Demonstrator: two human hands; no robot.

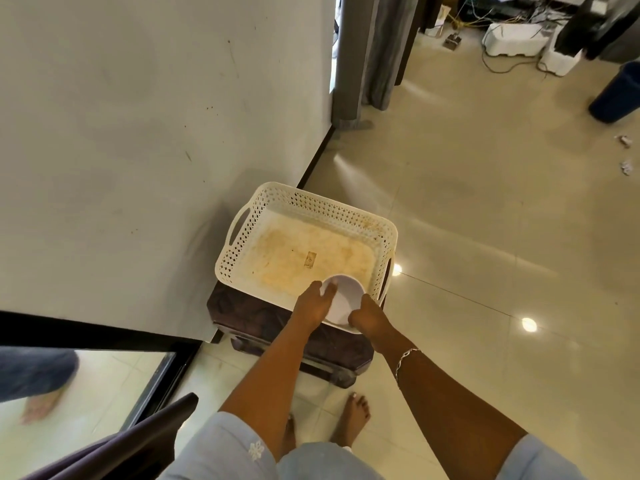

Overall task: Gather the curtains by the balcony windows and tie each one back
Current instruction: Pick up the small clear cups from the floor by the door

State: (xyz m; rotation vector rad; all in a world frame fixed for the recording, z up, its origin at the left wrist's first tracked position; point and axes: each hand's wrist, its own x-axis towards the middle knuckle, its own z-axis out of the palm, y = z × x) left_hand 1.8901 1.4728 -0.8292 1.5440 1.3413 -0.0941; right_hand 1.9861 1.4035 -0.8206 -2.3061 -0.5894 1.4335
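Note:
I hold a small white bowl [344,298] with both hands over the near edge of a white perforated plastic basket [277,206]. My left hand [313,303] grips the bowl's left rim, with the thumb inside it. My right hand [367,315] grips its right rim. The basket's stained bottom holds nothing and it sits on a dark low stool [263,317]. A grey curtain [382,50] hangs far ahead at the top, beside a grey pillar [348,57]. Dark curtain fabric [131,441] shows at the bottom left.
A white wall [138,133] fills the left. A glass door with a black frame [156,379] is at lower left, another person's leg [38,375] behind it. Cables and white foam blocks [512,39] lie at top right, near a dark blue bin [616,95]. Beige tiled floor [485,220] stretches right.

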